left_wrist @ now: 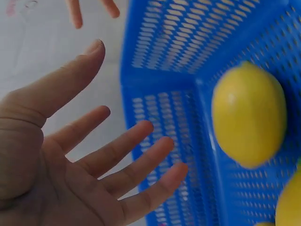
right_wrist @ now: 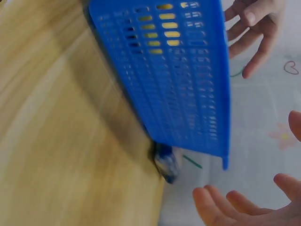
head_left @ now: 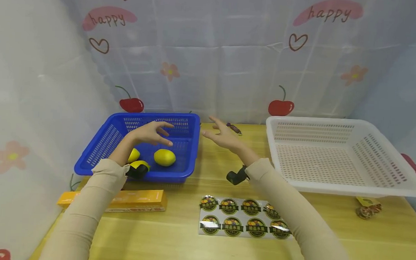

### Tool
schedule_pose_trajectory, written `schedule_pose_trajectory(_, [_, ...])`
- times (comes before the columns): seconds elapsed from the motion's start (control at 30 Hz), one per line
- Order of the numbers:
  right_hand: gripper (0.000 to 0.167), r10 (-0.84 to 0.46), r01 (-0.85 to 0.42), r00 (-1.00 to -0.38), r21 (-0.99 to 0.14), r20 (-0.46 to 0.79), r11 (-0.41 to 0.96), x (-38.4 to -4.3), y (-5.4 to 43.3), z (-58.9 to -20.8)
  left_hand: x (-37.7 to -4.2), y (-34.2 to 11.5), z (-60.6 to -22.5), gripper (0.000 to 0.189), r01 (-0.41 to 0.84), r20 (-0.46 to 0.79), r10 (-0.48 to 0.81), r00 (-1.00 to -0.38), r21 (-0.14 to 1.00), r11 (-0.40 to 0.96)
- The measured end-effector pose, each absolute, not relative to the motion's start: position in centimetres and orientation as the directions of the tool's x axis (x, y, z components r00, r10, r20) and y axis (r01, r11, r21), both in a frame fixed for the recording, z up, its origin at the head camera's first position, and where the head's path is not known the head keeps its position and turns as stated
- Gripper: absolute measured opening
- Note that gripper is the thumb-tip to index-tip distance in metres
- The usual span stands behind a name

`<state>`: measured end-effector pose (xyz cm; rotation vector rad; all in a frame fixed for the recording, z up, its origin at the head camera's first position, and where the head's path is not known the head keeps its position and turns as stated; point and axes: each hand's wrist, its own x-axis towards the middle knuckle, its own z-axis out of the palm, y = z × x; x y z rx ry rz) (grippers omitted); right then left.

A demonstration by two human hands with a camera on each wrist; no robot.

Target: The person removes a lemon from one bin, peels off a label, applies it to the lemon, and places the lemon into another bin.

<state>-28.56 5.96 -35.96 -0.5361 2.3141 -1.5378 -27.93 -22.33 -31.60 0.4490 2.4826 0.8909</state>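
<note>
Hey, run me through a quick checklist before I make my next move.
1. Left hand free: ok, holding nothing.
2. Right hand free: ok, holding nothing.
3. Lemons in blue basket: ok, three show.
4. Lemon count complete: cannot tell, left arm may hide more.
5. White basket upright: ok.
6. Sticker sheet uncovered: not ok, right sleeve covers its corner in the head view.

"What sort of place are you in?"
"A makeshift curtained booth, it seems: cloth [head_left: 211, 67] printed with cherries [head_left: 281, 107], hearts [head_left: 298, 42] and the word 'happy' hangs behind my wood-grained table [head_left: 173, 246] and along both sides."
"Home or shop?"
"I can't tell; cloth hides the room beyond."
</note>
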Motion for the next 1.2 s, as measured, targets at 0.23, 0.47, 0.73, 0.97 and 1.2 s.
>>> schedule_pose_trajectory(0.23, [0.076, -0.531, -0.028, -0.84, -0.97, -0.107, 0.24, -28.8, 3.3, -37.8, -29.8, -23.4, -32.6, 0.072, -0.004, -0.526, 0.373, -0.764, 0.582, 0.813])
schedule_pose_trajectory(0.47, [0.077, -0.588, -0.033, -0.8, -0.969, -0.122, 0.245, -28.9, 2.1, -38.8, -31.1, -23.5, -33.3, 0.074, -0.175, -0.719, 0.282, -0.635, 0.49, 0.854])
schedule_pose_trajectory(0.73, [0.074, -0.607, -0.018, -0.783, -0.971, -0.136, 0.24, -29.1, 1.7, -39.8, -31.9, -24.0, -34.8, 0.073, -0.245, -0.803, 0.227, -0.551, 0.415, 0.876])
schedule_pose_trajectory(0.97, [0.076, -0.623, -0.048, -0.772, -0.968, -0.121, 0.248, -29.1, 1.7, -40.1, -32.2, -24.2, -36.1, 0.081, -0.264, -0.819, 0.214, -0.533, 0.401, 0.877])
schedule_pose_trajectory(1.2, [0.076, -0.622, -0.035, -0.773, -0.972, -0.12, 0.231, -29.1, 1.9, -40.2, -32.4, -23.6, -36.9, 0.064, -0.271, -0.822, 0.24, -0.517, 0.423, 0.865])
